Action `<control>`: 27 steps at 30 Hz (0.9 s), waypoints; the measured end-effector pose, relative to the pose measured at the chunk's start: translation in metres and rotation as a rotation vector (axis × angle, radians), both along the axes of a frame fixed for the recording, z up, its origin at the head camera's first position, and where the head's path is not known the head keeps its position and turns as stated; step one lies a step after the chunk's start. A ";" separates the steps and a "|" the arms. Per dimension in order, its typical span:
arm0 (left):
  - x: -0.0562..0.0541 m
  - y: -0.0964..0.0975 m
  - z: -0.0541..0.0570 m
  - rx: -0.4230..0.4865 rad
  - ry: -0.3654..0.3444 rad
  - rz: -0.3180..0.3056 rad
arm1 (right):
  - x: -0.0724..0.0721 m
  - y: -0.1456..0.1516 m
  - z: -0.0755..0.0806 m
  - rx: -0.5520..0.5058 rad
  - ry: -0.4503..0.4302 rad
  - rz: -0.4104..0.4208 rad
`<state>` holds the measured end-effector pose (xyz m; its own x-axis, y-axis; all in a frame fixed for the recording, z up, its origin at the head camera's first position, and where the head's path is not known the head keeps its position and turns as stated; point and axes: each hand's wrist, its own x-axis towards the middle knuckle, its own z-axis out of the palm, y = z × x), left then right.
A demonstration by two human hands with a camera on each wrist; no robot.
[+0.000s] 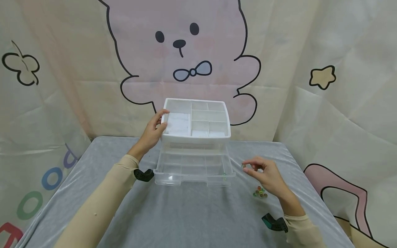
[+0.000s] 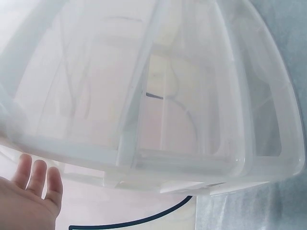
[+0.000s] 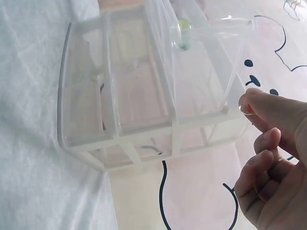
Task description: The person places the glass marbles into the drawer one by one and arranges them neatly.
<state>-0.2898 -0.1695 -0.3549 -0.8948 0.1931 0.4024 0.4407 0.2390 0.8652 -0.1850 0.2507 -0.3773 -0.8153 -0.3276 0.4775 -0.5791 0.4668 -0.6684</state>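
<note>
A white and clear plastic drawer box point(image 1: 195, 137) stands on the table, its top tray point(image 1: 176, 124) divided into compartments. Its clear drawer point(image 1: 192, 168) is pulled out toward me, with a greenish marble point(image 3: 183, 29) in the right front part. My left hand point(image 1: 152, 132) grips the left rim of the box; in the left wrist view its fingers point(image 2: 38, 177) show by the box's side. Between thumb and forefinger, my right hand point(image 1: 265, 174) pinches a clear glass marble point(image 3: 246, 108), just right of the drawer. Several coloured marbles point(image 1: 260, 192) lie below that hand.
A grey cloth point(image 1: 192, 217) covers the table. Behind the box hangs a printed curtain point(image 1: 139, 82) with a bear figure, and more curtain encloses both sides. Black camera mounts point(image 1: 144, 175) sit at the wrists.
</note>
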 end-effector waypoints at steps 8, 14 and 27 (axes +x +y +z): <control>0.001 0.001 0.002 0.015 0.000 -0.007 | 0.004 -0.011 0.005 -0.089 0.067 0.063; 0.001 0.001 0.002 0.017 -0.004 -0.005 | 0.007 -0.019 0.007 -0.139 0.091 0.092; -0.001 0.000 0.000 0.020 0.001 -0.008 | 0.012 -0.032 0.016 -0.170 0.125 0.133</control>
<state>-0.2911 -0.1695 -0.3548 -0.8929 0.1922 0.4071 0.4433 0.2177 0.8695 -0.1732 0.2189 -0.3612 -0.7014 -0.3348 0.6292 -0.7110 0.2677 -0.6502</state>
